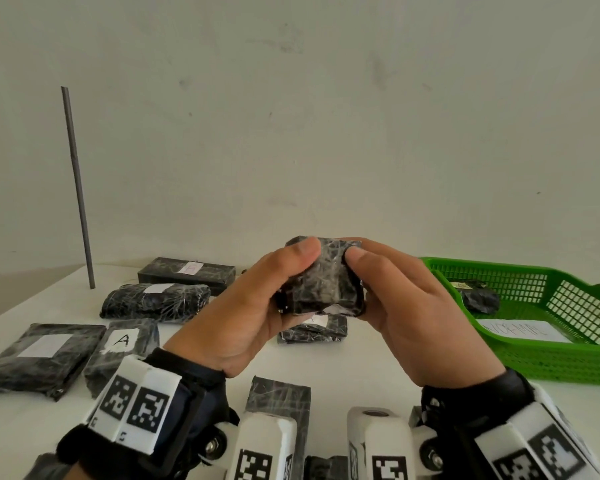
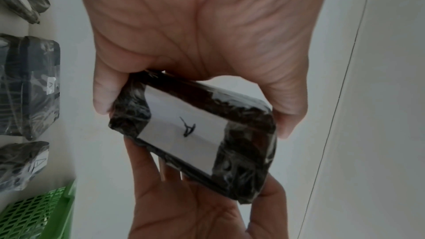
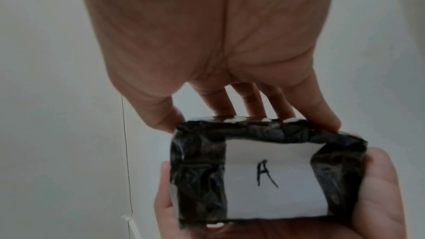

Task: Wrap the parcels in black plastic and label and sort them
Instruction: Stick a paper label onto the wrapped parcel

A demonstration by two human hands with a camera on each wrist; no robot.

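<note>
Above a white table point(image 1: 326, 368) strewn with wrapped packs, left hand point(image 1: 243, 303) and right hand point(image 1: 409, 299) pinch a small black parcel point(image 1: 321, 277) between them, its "A" label point(image 3: 269, 179) underneath, probably for checking before sorting.

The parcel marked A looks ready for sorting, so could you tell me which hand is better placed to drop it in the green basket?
Right hand: it already grips the parcel, nearer the basket.

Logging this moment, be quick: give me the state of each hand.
Left hand: fingers and thumb curled round the black-wrapped parcel, gripping it.
Right hand: gripping the same parcel from the other side; its white label reads A.
</note>
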